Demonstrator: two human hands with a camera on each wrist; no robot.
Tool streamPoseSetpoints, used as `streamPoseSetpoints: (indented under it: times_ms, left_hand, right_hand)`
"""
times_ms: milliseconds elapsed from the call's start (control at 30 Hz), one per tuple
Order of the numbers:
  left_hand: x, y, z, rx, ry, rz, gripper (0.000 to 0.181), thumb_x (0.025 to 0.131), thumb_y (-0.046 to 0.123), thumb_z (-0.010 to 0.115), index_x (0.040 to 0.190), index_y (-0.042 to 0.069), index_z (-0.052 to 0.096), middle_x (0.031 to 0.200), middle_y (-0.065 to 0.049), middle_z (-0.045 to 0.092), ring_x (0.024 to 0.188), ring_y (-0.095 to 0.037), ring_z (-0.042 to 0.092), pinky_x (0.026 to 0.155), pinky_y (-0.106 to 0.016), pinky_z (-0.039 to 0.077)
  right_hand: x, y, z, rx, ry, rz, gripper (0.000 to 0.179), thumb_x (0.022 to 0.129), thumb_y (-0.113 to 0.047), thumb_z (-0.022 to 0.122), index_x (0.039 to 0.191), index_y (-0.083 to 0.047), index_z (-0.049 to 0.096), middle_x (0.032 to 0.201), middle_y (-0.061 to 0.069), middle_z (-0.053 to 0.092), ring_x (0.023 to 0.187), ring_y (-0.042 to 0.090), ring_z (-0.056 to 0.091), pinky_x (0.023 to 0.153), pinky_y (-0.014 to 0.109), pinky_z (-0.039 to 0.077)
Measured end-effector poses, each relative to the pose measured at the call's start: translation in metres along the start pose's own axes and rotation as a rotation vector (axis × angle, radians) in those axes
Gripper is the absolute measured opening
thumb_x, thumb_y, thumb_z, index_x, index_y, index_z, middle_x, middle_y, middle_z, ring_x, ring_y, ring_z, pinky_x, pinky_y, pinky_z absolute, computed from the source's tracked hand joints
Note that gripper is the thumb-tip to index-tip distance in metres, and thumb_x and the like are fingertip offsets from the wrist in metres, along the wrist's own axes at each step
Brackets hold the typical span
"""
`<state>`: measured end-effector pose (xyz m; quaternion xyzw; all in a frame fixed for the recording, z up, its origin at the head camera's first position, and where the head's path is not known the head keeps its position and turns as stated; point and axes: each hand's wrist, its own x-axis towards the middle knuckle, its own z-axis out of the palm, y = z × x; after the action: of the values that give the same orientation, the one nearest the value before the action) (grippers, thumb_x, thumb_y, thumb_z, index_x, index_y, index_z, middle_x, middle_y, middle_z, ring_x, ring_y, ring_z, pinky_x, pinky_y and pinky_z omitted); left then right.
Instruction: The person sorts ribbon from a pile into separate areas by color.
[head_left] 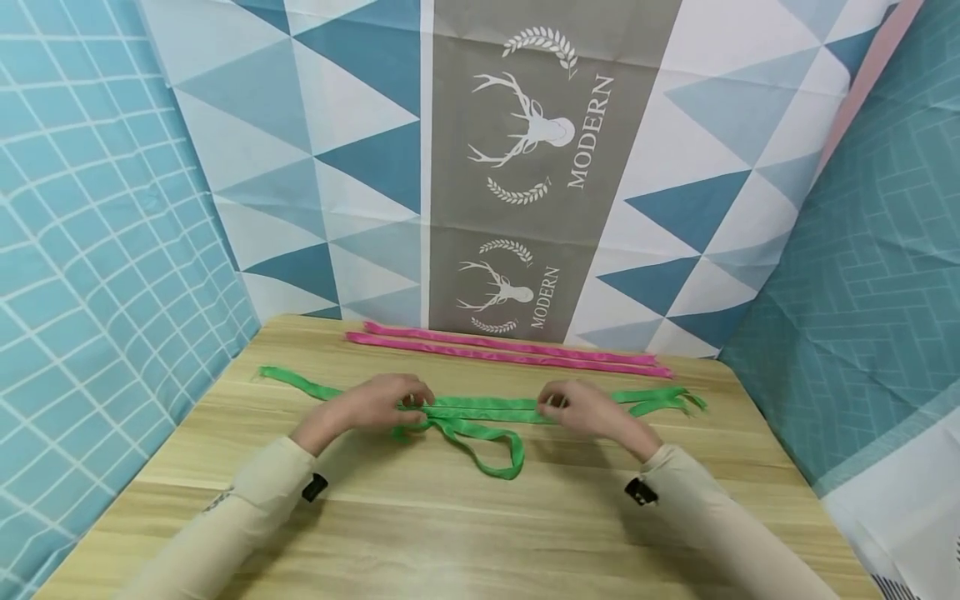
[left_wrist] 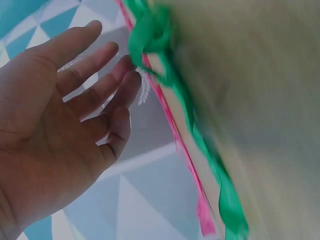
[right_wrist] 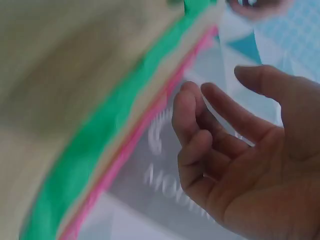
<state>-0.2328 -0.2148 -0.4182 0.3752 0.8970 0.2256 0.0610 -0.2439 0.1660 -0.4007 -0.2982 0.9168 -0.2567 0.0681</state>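
Green ribbons (head_left: 480, 403) stretch side to side across the wooden table, with a loose loop (head_left: 516, 454) hanging toward the front. Near their left part, my left hand (head_left: 382, 402) hovers with fingers relaxed, gripping nothing. Close to its fingertips the left wrist view has a bunched green knot (left_wrist: 151, 32). Over the right part of the ribbons is my right hand (head_left: 583, 408). Its fingers are loosely bent, and the right wrist view has nothing between them (right_wrist: 240, 155). A green strand (right_wrist: 107, 112) runs beside that hand, apart from it.
Two pink ribbons (head_left: 510, 358) lie side by side near the back edge of the wooden table (head_left: 465, 533). Behind it hangs a patterned cloth (head_left: 517, 208) with deer heads and triangles. Blue gridded cloth (head_left: 97, 233) is on the left, teal cloth (head_left: 862, 292) on the right.
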Motion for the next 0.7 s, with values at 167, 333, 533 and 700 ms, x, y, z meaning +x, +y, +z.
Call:
streamPoseSetpoints:
  times_ms: [167, 333, 533, 700]
  left_hand:
    - [0.003, 0.005, 0.016, 0.033, -0.041, -0.02, 0.025, 0.096, 0.019, 0.074, 0.119, 0.008, 0.07, 0.093, 0.005, 0.067, 0.083, -0.009, 0.062, 0.075, -0.034, 0.052]
    - [-0.001, 0.011, 0.025, 0.011, -0.083, -0.022, 0.025, 0.096, 0.019, 0.074, 0.12, 0.011, 0.07, 0.093, 0.006, 0.068, 0.083, -0.005, 0.062, 0.075, -0.031, 0.053]
    - [-0.006, 0.023, 0.019, -0.053, -0.105, -0.025, 0.024, 0.1, 0.02, 0.069, 0.122, 0.01, 0.069, 0.093, 0.008, 0.067, 0.083, -0.005, 0.063, 0.075, -0.031, 0.053]
    - [-0.002, 0.032, 0.019, -0.064, 0.033, -0.039, 0.035, 0.102, 0.032, 0.066, 0.129, 0.009, 0.063, 0.092, 0.002, 0.065, 0.078, -0.012, 0.062, 0.072, -0.034, 0.052]
  right_hand:
    - [0.018, -0.02, 0.042, -0.053, -0.112, -0.065, 0.018, 0.103, -0.03, 0.064, 0.105, -0.016, 0.075, 0.083, -0.008, 0.065, 0.069, 0.008, 0.057, 0.061, 0.031, 0.049]
    - [0.02, -0.023, 0.06, -0.042, -0.167, -0.083, 0.013, 0.101, -0.028, 0.067, 0.094, -0.019, 0.073, 0.075, -0.009, 0.064, 0.062, 0.008, 0.051, 0.057, 0.029, 0.044]
    - [0.018, -0.023, 0.062, 0.241, -0.187, -0.067, 0.007, 0.099, -0.014, 0.07, 0.093, -0.01, 0.072, 0.083, -0.001, 0.068, 0.069, 0.01, 0.054, 0.063, 0.028, 0.045]
    - [0.015, -0.03, 0.057, 0.461, -0.177, -0.009, 0.012, 0.097, -0.019, 0.073, 0.099, -0.008, 0.071, 0.092, 0.003, 0.069, 0.086, 0.02, 0.064, 0.077, 0.035, 0.052]
